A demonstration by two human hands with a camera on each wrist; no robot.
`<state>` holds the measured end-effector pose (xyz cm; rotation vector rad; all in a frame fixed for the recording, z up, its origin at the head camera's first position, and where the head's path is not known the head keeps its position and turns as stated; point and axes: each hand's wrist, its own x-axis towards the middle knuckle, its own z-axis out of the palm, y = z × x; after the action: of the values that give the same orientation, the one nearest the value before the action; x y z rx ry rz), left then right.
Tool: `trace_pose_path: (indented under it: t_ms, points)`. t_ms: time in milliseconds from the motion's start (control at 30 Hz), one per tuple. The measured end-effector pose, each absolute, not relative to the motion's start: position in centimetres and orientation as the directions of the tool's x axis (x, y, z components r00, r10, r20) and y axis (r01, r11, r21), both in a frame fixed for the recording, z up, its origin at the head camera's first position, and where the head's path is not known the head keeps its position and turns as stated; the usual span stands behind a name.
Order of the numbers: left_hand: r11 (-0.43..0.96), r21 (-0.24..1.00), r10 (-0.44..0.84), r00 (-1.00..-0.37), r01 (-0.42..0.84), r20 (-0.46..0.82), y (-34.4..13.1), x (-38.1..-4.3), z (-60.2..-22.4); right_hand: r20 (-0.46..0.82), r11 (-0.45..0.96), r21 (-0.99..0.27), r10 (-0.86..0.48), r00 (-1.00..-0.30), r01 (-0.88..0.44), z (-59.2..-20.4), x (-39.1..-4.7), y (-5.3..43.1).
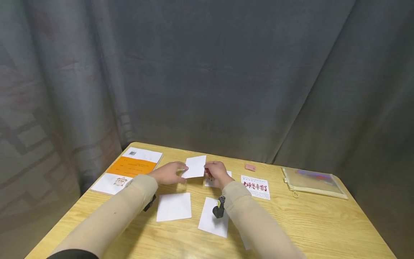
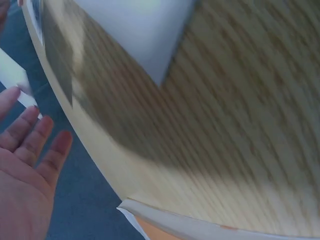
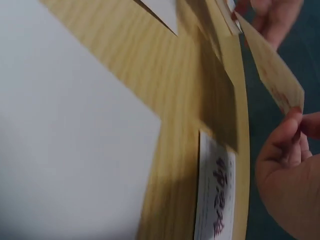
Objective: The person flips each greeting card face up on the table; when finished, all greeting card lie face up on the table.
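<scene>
A white square card (image 1: 195, 166) is held up, tilted, above the far part of the table. My right hand (image 1: 217, 173) pinches its right edge between thumb and fingers. At its left edge is my left hand (image 1: 169, 173), with fingers stretched out and the fingertips against the card. In the left wrist view the fingers (image 2: 31, 134) are spread and nearly straight. The card's other face (image 3: 272, 72) shows faint reddish marks in the right wrist view. Behind the right hand lies a printed card (image 1: 229, 174), partly hidden.
Two blank white cards (image 1: 174, 207) (image 1: 211, 217) lie nearer me, and another peeks from under my right forearm. A card with red lettering (image 1: 255, 187), a pink eraser-like block (image 1: 250, 167) and a zip pouch (image 1: 313, 183) are on the right. An orange-and-white book (image 1: 130, 166) lies left.
</scene>
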<state>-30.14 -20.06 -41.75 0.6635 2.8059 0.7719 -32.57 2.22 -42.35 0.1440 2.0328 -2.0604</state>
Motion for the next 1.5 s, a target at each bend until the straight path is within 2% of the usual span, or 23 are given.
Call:
trace_pose_path:
  t_ms: [167, 400, 600, 833, 1000, 1233, 1500]
  points:
    - [0.798, 0.451, 0.451, -0.893, 0.401, -0.004, -20.2, -30.0, -41.4, -0.264, -0.046, -0.962, -0.109, -0.958, 0.270, -41.9, -33.2, 3.8]
    - [0.840, 0.302, 0.397, -0.890, 0.450, 0.224, -20.0, -30.2, -41.8, -0.263, -0.011, -0.962, -0.219, -0.940, 0.272, -41.6, -33.0, 4.7]
    - [0.839, 0.307, 0.338, -0.872, 0.450, 0.354, -19.4, -30.3, -41.6, -0.265, -0.003, -0.962, -0.207, -0.942, 0.272, -41.4, -32.8, 4.6]
    - [0.807, 0.278, 0.389, -0.824, 0.520, 0.412, -19.3, -30.6, -41.6, -0.270, -0.019, -0.960, -0.195, -0.943, 0.279, -41.7, -33.1, 4.5]
    - [0.784, 0.335, 0.372, -0.827, 0.523, 0.422, -19.3, -30.5, -41.8, -0.273, -0.037, -0.957, -0.204, -0.940, 0.287, -41.9, -33.1, 4.5]
    - [0.756, 0.513, 0.239, -0.901, 0.406, 0.361, -18.9, -30.4, -41.3, -0.275, -0.091, -0.949, -0.223, -0.935, 0.301, -42.0, -33.3, 4.3]
    - [0.667, 0.671, 0.161, -0.942, 0.324, 0.295, -18.5, -30.5, -40.9, -0.207, 0.053, -0.978, -0.151, -0.967, 0.202, -42.5, -33.0, 4.0]
